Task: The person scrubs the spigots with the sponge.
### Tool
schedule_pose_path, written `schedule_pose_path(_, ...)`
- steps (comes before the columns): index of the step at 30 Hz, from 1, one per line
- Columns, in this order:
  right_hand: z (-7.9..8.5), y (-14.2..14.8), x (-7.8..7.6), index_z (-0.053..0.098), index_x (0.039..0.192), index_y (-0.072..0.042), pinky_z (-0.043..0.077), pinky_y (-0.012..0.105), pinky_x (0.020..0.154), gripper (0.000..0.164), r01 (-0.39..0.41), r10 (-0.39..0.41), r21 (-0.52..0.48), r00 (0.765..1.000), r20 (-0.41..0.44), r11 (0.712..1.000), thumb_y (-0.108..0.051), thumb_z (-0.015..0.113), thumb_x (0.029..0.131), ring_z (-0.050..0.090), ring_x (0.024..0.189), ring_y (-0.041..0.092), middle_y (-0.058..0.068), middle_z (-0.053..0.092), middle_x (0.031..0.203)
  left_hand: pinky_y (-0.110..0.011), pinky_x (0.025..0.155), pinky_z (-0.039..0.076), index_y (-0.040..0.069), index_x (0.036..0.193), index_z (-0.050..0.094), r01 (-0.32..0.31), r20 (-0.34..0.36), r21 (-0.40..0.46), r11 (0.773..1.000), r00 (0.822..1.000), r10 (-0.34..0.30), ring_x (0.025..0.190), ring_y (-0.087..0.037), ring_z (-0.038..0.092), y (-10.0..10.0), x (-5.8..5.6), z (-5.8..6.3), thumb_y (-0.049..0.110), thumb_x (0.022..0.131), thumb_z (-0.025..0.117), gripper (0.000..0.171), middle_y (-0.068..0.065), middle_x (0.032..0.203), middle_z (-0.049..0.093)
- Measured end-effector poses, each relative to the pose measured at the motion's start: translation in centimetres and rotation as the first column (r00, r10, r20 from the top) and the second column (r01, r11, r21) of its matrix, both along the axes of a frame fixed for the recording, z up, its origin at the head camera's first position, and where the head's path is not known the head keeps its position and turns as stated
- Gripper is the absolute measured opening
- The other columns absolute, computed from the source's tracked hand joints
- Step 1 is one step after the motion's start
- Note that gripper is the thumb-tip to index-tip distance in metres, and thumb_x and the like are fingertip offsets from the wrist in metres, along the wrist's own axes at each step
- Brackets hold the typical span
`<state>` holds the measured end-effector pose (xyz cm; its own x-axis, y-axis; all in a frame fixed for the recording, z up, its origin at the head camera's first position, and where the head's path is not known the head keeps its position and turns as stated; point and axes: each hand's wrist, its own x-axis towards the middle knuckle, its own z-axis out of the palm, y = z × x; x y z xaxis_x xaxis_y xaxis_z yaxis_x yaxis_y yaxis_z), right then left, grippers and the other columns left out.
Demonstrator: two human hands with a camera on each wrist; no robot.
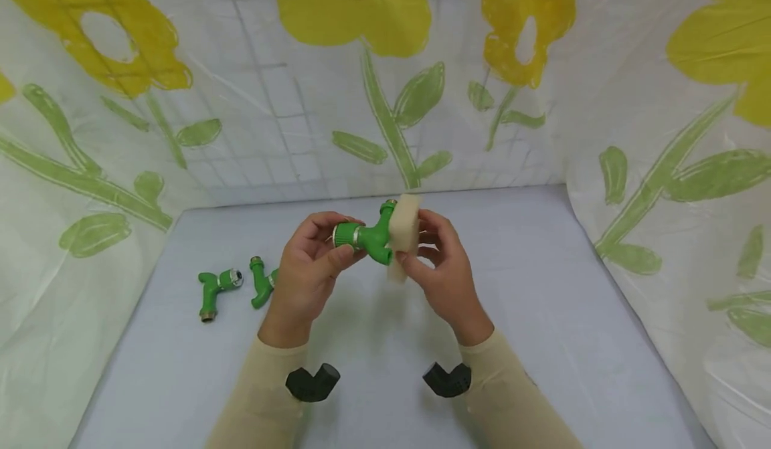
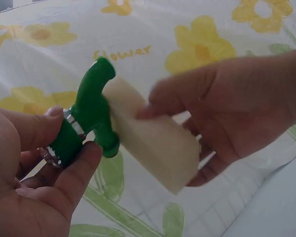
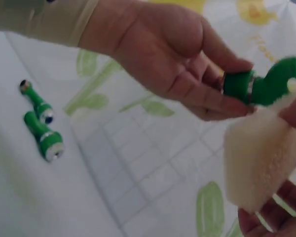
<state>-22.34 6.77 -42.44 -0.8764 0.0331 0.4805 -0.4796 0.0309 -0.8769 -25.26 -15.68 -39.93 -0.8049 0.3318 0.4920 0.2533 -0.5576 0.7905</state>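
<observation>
My left hand (image 1: 309, 268) holds a green faucet (image 1: 375, 236) by its ribbed knob end, thumb on one side and fingers on the other. A cream sponge (image 1: 405, 225) is pinched between the thumb and fingers of my right hand (image 1: 444, 268). In the head view the sponge meets the faucet's body on the side away from the knob. The left wrist view shows the sponge (image 2: 153, 140) lying along the green faucet (image 2: 93, 108), slightly blurred. The right wrist view has the knob (image 3: 238, 85) in the left fingers, with the sponge (image 3: 259, 153) just below the spout.
Two more green faucets lie at the left of the white table (image 1: 542, 369): one faucet (image 1: 211, 292) farther out, another faucet (image 1: 259, 285) partly behind the left hand. A flower-printed curtain (image 1: 241, 101) rises behind and along both sides. Black devices (image 1: 312, 382) sit at the wrists.
</observation>
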Motion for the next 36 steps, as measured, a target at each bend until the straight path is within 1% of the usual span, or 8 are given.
schedule_pose_path(4, 0.4, -0.4, 0.3, 0.05, 0.151, 0.001, 0.058, 0.039, 0.096, 0.063, -0.138, 0.134, -0.039, 0.987, -0.092, 0.99, 0.003, 0.075, 0.094, 0.061, 0.115, 0.039, 0.019, 0.059, 0.134, -0.041, 0.101, 0.059, 0.002, 0.133, 0.062, -0.04, -0.012, -0.005, 0.999, 0.999, 0.04, 0.111, -0.021, 0.07, -0.1, 0.0, 0.0, 0.001, 0.101, 0.078, 0.035, -0.016, 0.128, 0.067)
schedule_pose_path(10, -0.6, 0.1, -0.5, 0.053, 0.153, -0.009, 0.057, 0.036, 0.096, 0.062, 0.056, -0.058, -0.066, 0.998, -0.027, 0.996, -0.002, 0.076, 0.096, 0.06, 0.116, 0.031, 0.011, 0.057, 0.135, -0.031, 0.092, 0.06, 0.001, 0.133, 0.071, -0.043, -0.075, -0.14, 0.989, 0.997, 0.032, 0.109, -0.021, 0.068, 0.0, 0.2, 0.1, 0.001, 0.095, 0.085, 0.04, -0.015, 0.127, 0.07)
schedule_pose_path(13, -0.7, -0.2, -0.6, 0.052, 0.152, -0.007, 0.058, 0.036, 0.096, 0.06, 0.053, -0.054, -0.094, 0.999, -0.004, 0.994, -0.003, 0.076, 0.097, 0.06, 0.116, 0.032, 0.013, 0.057, 0.135, -0.037, 0.096, 0.061, -0.003, 0.134, 0.07, -0.068, -0.036, -0.146, 0.987, 0.997, 0.063, 0.108, -0.022, 0.07, 0.3, 0.3, 0.0, -0.005, 0.097, 0.08, 0.038, -0.017, 0.126, 0.07)
schedule_pose_path(19, 0.2, -1.8, 1.0, 0.046, 0.148, 0.003, 0.057, 0.041, 0.099, 0.065, -0.063, 0.044, -0.102, 0.983, -0.18, 0.993, 0.001, 0.074, 0.09, 0.059, 0.117, 0.039, 0.017, 0.057, 0.133, -0.051, 0.099, 0.059, -0.003, 0.132, 0.068, -0.056, 0.074, -0.087, 0.995, 0.995, 0.062, 0.109, -0.024, 0.073, 0.6, 0.3, 0.2, 0.008, 0.098, 0.084, 0.039, -0.017, 0.124, 0.07)
schedule_pose_path(24, 0.4, -1.6, 1.0, 0.048, 0.147, 0.004, 0.054, 0.045, 0.101, 0.064, 0.08, -0.101, -0.085, 0.954, -0.282, 0.993, 0.003, 0.075, 0.089, 0.057, 0.119, 0.039, 0.017, 0.056, 0.138, -0.038, 0.094, 0.062, 0.005, 0.125, 0.072, -0.029, 0.038, -0.162, 0.986, 0.999, 0.036, 0.105, -0.021, 0.072, 0.7, 0.5, 0.4, 0.005, 0.095, 0.086, 0.033, -0.013, 0.119, 0.072)
schedule_pose_path(28, -0.1, -1.1, 0.4, 0.052, 0.147, -0.001, 0.054, 0.041, 0.098, 0.06, 0.235, -0.24, -0.049, 0.947, -0.216, 0.971, 0.0, 0.075, 0.092, 0.057, 0.118, 0.032, 0.012, 0.056, 0.138, -0.033, 0.087, 0.063, 0.004, 0.121, 0.072, -0.045, 0.036, -0.225, 0.973, 0.998, 0.055, 0.101, -0.019, 0.071, 0.7, 0.7, 0.4, 0.002, 0.093, 0.085, 0.031, -0.011, 0.114, 0.074)
schedule_pose_path(33, -0.3, -1.3, 0.3, 0.054, 0.147, -0.001, 0.055, 0.04, 0.094, 0.061, 0.226, -0.209, 0.039, 0.944, -0.256, 0.973, -0.001, 0.077, 0.091, 0.057, 0.117, 0.033, 0.012, 0.056, 0.134, -0.037, 0.088, 0.064, 0.002, 0.123, 0.071, -0.079, 0.064, -0.231, 0.97, 0.993, 0.096, 0.097, -0.021, 0.073, 0.6, 0.7, 0.2, -0.004, 0.097, 0.075, 0.026, -0.013, 0.11, 0.073)
schedule_pose_path(36, -0.1, -1.5, 0.6, 0.056, 0.145, 0.002, 0.053, 0.043, 0.089, 0.062, 0.243, -0.179, 0.11, 0.895, -0.409, 0.964, -0.003, 0.078, 0.087, 0.055, 0.114, 0.039, 0.021, 0.056, 0.129, -0.041, 0.088, 0.064, 0.001, 0.123, 0.071, -0.068, 0.07, -0.245, 0.967, 0.994, 0.088, 0.097, -0.023, 0.073, 0.6, 0.6, 0.1, -0.003, 0.1, 0.073, 0.024, -0.015, 0.113, 0.072)
